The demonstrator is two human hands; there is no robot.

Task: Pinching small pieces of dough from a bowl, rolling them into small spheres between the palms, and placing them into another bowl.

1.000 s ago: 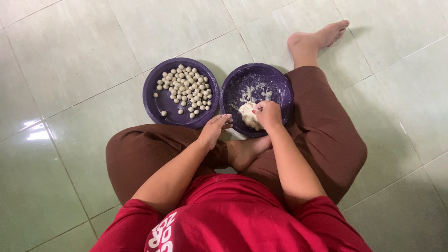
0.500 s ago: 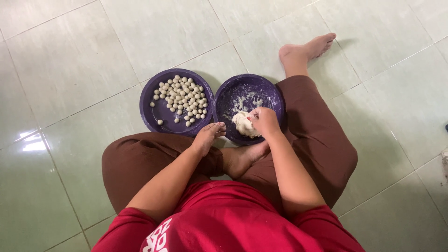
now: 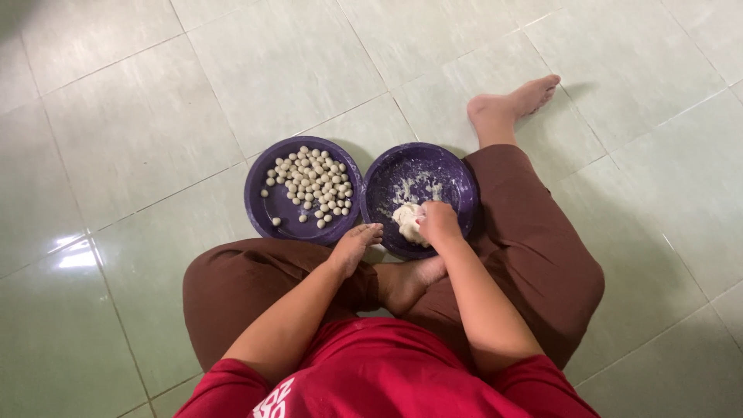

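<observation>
Two purple bowls sit side by side on the floor: the left bowl holds small dough balls; the left hand rests open beside it, while the right hand pinches the dough lump in the right bowl, nearer that hand.

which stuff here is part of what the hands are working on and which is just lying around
In use:
- right hand, pinching the dough lump
- floury purple dish holding that lump
- purple dish with small dough balls
- left hand, resting open near both dishes

Just there:
- tiled floor
</observation>
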